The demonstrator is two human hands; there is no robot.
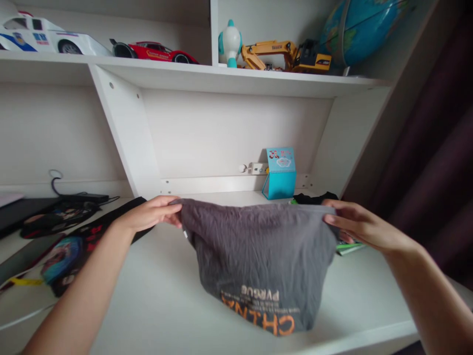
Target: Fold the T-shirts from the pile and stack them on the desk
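Note:
A dark grey T-shirt (258,246) hangs between my two hands above the white desk (155,305). Its orange and pale lettering appears upside down near the lower edge. My left hand (157,212) pinches the upper left corner, thumb and fingers pressed on the cloth. At the upper right corner, my right hand (354,224) grips the fabric in the same way. The top edge is stretched nearly straight, while the rest drapes down in wrinkles. Behind my right hand, the shirt partly hides a dark cloth (314,198) and a green-edged book (349,248).
A blue desk calendar (283,172) stands at the back beside a power strip (258,168). Black printed clothing (84,241) lies at left. On the shelf (258,81) above are a red toy car (157,51), a toy excavator (288,54) and a globe (362,32).

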